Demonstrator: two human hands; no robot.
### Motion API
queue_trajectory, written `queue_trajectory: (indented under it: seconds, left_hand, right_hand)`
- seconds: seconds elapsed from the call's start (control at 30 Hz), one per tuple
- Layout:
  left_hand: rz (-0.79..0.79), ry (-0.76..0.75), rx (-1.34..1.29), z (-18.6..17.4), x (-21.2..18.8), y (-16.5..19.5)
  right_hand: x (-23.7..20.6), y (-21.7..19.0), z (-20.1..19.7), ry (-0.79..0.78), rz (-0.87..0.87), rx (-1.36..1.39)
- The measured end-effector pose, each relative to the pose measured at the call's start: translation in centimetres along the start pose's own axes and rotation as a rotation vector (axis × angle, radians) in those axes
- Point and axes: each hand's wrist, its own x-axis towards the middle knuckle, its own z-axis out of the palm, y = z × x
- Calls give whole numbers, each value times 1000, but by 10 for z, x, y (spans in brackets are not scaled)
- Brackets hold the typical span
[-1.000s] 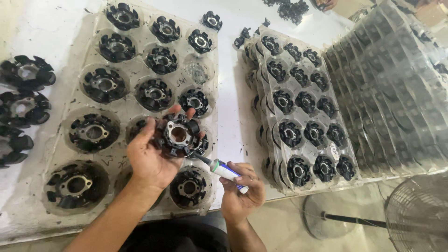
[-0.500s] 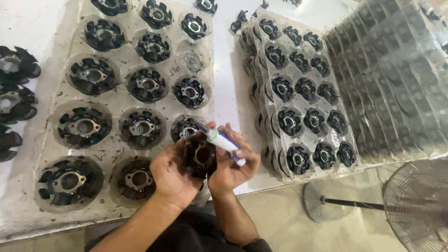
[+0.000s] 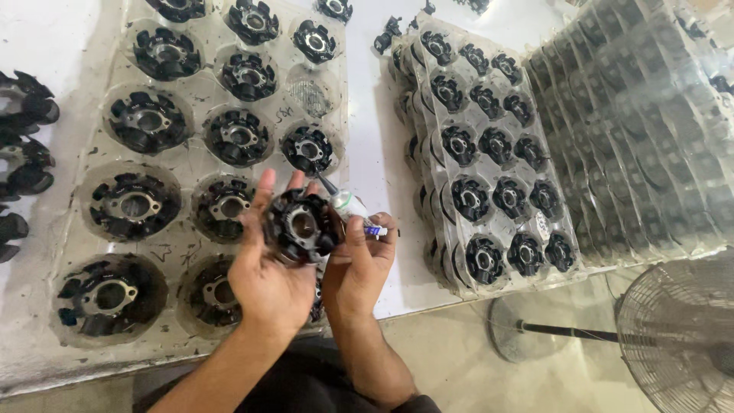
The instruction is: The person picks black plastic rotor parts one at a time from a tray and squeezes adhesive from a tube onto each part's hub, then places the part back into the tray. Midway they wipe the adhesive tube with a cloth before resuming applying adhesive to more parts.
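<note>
Left hand [image 3: 264, 279]: lower centre of the frame, palm up, fingers wrapped round a black round part [image 3: 300, 227] held just above the table edge.
Right hand [image 3: 359, 264]: beside the left, pinching a small tube [image 3: 348, 208] with its dark tip touching or just above the part's upper rim; which, I cannot tell.
Clear tray [image 3: 183, 252]: left half of the frame, more black parts seated in its wells.
Stacked trays [image 3: 489, 164]: centre right, smaller parts.
Fan [image 3: 680, 336]: lower right, on the floor.
Technique: judged best with the part tilted toward the tip, a steady light squeeze, and fingers kept off the centre hole.
</note>
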Motion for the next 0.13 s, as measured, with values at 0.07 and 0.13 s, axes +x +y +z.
queue_trajectory:
  seconds: [0.07,0.13]
  left_hand:
    - [-107,93,-89,-5,7,12]
    - [-232,77,-233,-9,13,28]
  right_hand:
    - [-6,3,-9,-41,-28,-1]
    - [-10,5,-20,-98,-39,-13]
